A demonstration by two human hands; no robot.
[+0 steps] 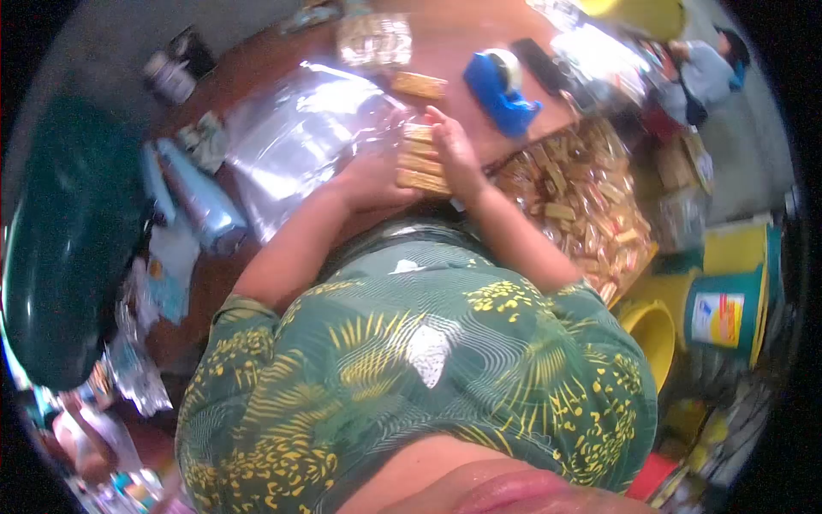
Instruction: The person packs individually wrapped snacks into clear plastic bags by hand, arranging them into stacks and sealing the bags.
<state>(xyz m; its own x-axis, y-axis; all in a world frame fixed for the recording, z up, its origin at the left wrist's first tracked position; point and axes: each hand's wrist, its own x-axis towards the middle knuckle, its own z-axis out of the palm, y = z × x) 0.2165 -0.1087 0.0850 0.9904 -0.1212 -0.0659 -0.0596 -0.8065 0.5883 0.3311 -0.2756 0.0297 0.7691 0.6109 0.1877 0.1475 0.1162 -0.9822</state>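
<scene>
A short row of golden-brown bars (421,163), which look like wafers or biscuits, is held between my two hands at the table's near edge. My left hand (377,176) lies along their left side; its fingers are blurred and partly against clear plastic. On the other side, my right hand (461,158) presses the bars with its fingers together. One more bar (419,84) lies just beyond my fingertips. Clear plastic bags (295,141) are spread to the left of the hands. Farther off sits a plastic-wrapped bundle of bars (374,38).
A blue tape dispenser (503,98) and a dark phone-like object (541,67) lie on the brown table (467,26). To the right is a tray heaped with wrapped bars (582,193). Yellow and green buckets (728,300) stand lower right. Another person (706,77) is at upper right.
</scene>
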